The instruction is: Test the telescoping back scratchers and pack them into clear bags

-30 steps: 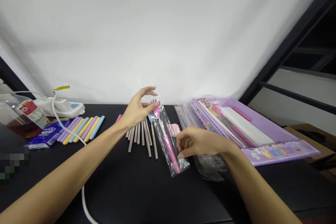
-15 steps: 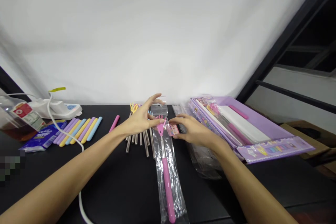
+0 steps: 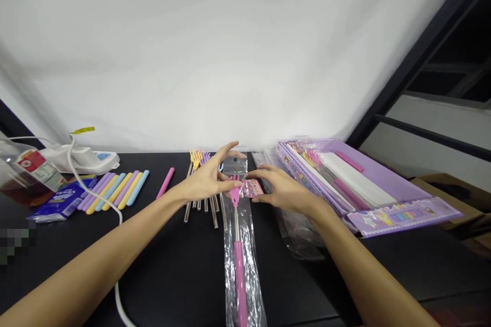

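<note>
A pink back scratcher (image 3: 239, 271) with a steel shaft lies lengthwise inside a long clear plastic bag (image 3: 254, 271), its hand-shaped head at the far end. My left hand (image 3: 205, 179) is at the bag's top, thumb on the plastic over the scratcher's head, forefinger stretched out above. From the right, the thumb and forefinger of my right hand (image 3: 287, 190) hold a small pink card (image 3: 254, 188) by its edges, beside the head. Behind my left hand lie several steel scratcher rods (image 3: 214, 214) with yellow and purple hand-shaped heads (image 3: 196, 157), partly hidden.
Several pastel handles (image 3: 115, 191) and a pink handle (image 3: 165, 183) lie left. Beyond are a blue packet (image 3: 63, 199), a bottle (image 3: 34, 168), a power strip (image 3: 88, 161) and a white cable (image 3: 118, 286). Flat clear bags (image 3: 299, 235) and a purple box (image 3: 406, 179) lie right.
The bag with the back scratcher has shifted slightly toward me and its near end has swung left. The pink card now lies flatter and shows more beside the scratcher's head.
</note>
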{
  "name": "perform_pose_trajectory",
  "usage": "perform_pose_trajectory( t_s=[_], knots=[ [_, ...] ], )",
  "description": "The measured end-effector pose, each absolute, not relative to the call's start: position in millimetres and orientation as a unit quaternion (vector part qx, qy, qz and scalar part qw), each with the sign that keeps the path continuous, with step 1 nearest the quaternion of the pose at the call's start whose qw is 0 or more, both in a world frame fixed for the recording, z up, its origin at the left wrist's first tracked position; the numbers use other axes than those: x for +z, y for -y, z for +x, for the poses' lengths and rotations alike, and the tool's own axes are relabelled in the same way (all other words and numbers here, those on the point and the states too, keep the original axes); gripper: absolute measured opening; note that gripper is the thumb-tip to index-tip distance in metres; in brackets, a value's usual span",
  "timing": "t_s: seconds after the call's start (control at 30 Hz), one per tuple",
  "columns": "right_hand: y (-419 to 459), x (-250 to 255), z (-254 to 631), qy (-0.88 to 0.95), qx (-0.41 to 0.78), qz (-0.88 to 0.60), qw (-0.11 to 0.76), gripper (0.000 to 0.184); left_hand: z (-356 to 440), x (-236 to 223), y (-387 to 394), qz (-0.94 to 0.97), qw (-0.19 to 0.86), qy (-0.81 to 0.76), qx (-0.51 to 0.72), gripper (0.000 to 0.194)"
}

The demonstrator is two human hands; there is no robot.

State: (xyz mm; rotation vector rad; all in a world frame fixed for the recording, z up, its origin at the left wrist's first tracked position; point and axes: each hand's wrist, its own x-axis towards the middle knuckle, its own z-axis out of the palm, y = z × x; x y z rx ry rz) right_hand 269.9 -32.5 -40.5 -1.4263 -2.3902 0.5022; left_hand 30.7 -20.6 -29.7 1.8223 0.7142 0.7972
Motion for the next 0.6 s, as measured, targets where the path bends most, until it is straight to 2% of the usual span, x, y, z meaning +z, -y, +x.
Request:
perform_pose_trajectory(
  t_s=[0.33, 0.43, 0.5, 0.6],
  knots=[
    [30, -41, 276, 0.832, 0.171, -0.485, 0.209, 0.052, 31, -31, 22, 0.745, 0.499, -0.299, 0.326, 0.087],
    [30, -36, 279, 0.823, 0.194, -0.452, 0.285, 0.04, 30, -31, 22, 0.744, 0.499, -0.301, 0.326, 0.087],
    [30, -31, 279, 0.779, 0.238, -0.444, 0.373, 0.034, 31, -31, 22, 0.74, 0.504, -0.3, 0.328, 0.087],
    [31, -24, 276, 0.698, 0.296, -0.427, 0.494, 0.035, 34, -31, 24, 0.74, 0.508, -0.296, 0.325, 0.088]
  ],
)
